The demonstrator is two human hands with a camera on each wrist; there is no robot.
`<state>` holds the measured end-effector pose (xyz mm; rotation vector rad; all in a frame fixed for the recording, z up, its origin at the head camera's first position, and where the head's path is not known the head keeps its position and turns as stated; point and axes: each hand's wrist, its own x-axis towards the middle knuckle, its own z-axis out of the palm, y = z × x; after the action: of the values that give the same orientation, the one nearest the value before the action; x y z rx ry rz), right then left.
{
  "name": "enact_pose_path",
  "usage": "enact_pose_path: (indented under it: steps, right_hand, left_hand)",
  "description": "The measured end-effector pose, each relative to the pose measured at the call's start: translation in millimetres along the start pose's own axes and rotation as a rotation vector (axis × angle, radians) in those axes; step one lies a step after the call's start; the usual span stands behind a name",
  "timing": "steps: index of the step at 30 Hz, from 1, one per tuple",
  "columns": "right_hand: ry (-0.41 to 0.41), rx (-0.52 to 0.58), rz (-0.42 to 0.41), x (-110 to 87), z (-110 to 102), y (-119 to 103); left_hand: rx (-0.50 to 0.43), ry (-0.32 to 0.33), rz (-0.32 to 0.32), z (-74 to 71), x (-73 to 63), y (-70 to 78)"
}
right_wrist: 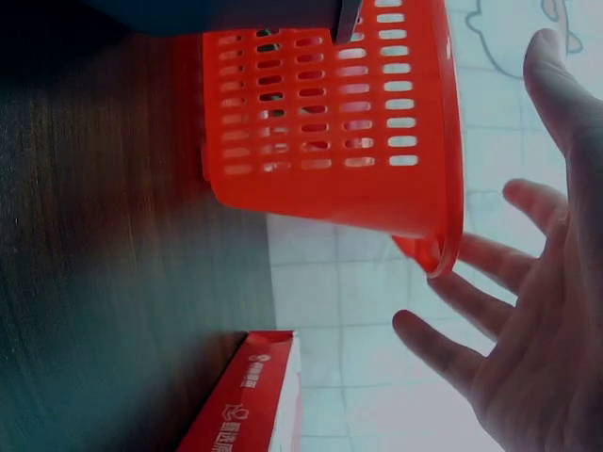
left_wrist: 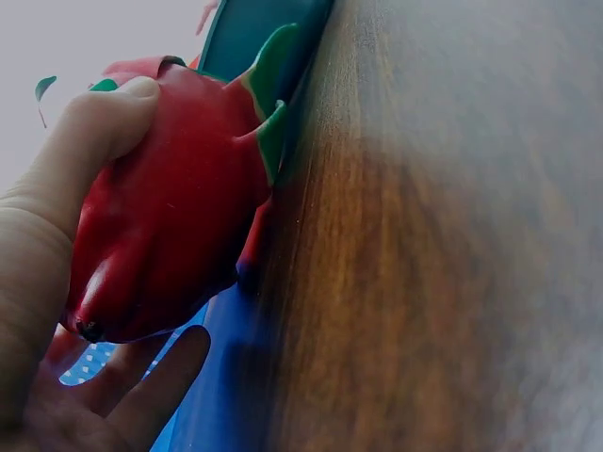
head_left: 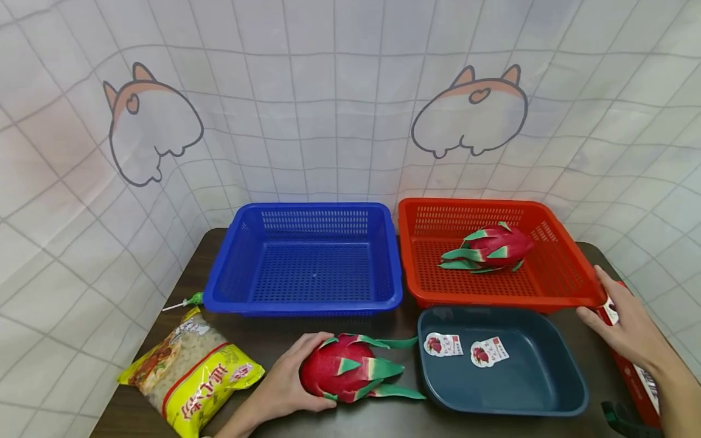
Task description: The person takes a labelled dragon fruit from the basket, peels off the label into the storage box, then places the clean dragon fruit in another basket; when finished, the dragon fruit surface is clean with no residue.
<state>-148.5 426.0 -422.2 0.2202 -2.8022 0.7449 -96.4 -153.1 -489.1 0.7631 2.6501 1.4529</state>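
My left hand (head_left: 296,380) grips the blunt end of a red dragon fruit (head_left: 344,368) in front of the blue basket. The left wrist view has the thumb pressed on the fruit (left_wrist: 179,198) and the fingers on its far side. The fruit's green leaves point right, towards a dark teal tray (head_left: 504,398) with two dragon fruit stickers lying in it. A second dragon fruit (head_left: 495,248) lies in the red basket (head_left: 482,300). By that basket's right end is my right hand (head_left: 630,322), fingers spread and loosely bent, holding nothing; whether the fingertips touch the rim I cannot tell.
A blue basket (head_left: 303,307) stands at the back left. Left of my left hand lies a yellow food bag (head_left: 191,377), with a green lollipop (head_left: 194,299) behind it. A red box (head_left: 638,380) lies along the right edge, beside a dark green object (head_left: 624,421). A tiled-pattern curtain hangs behind.
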Motion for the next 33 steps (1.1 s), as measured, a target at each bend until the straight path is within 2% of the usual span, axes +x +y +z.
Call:
enact_pose_path:
  steps: [5, 11, 14, 18, 23, 30, 33]
  right_hand:
    - [-0.017, -0.003, 0.032, -1.1, 3.3, 6.9]
    - [-0.015, -0.026, 0.052, -2.9, 5.1, 11.7]
    - [0.004, -0.018, 0.030, -3.2, 5.3, 13.9]
    - [0.053, 0.019, -0.030, -4.3, 8.0, 18.0]
    - [0.122, 0.078, -0.089, -3.0, 14.1, 20.1]
    - [0.162, 0.115, -0.103, -0.2, 16.2, 20.2]
    - [0.164, 0.132, -0.099, 0.2, 15.4, 19.8]
  left_hand:
    - [0.055, 0.010, -0.022, -0.4, 0.1, 3.3]
    - [0.267, 0.030, -0.017, -0.7, -0.4, 14.6]
    - [0.305, 0.039, -0.028, -2.4, -0.5, 20.3]
    - [0.279, 0.026, -0.066, -6.8, -3.8, 24.3]
    - [0.203, 0.004, -0.130, -16.2, -10.8, 31.3]
    - [0.146, -0.026, -0.204, -29.0, -16.0, 50.5]
    - [0.140, -0.029, -0.187, -32.7, -16.3, 56.7]
